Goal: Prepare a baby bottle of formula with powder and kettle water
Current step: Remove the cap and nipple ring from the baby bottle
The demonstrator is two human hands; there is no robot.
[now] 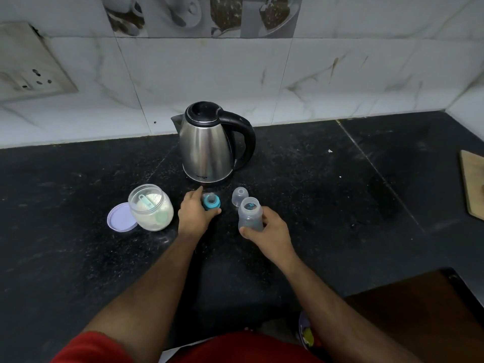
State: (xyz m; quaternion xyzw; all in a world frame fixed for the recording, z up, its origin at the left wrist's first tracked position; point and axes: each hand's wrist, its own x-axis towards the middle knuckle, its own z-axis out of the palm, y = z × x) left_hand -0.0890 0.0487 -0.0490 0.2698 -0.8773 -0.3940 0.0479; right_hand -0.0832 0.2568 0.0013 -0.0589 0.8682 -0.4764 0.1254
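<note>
A clear baby bottle (250, 214) stands open-topped on the black counter, and my right hand (269, 229) grips it around its lower body. My left hand (193, 213) holds the teal nipple ring (211, 201) between thumb and fingers, its index finger stretched toward the kettle's base. The steel kettle (209, 145) with a black lid and handle stands just behind. An open jar of white powder (152, 207) with a green scoop inside sits to the left, its lilac lid (119, 218) lying beside it. A clear dome cap (239, 195) rests behind the bottle.
A wooden board (472, 184) lies at the counter's right edge. A wall socket (28, 72) is on the tiled wall at the far left. The counter's front edge steps back at the lower right, above a brown surface (419, 318).
</note>
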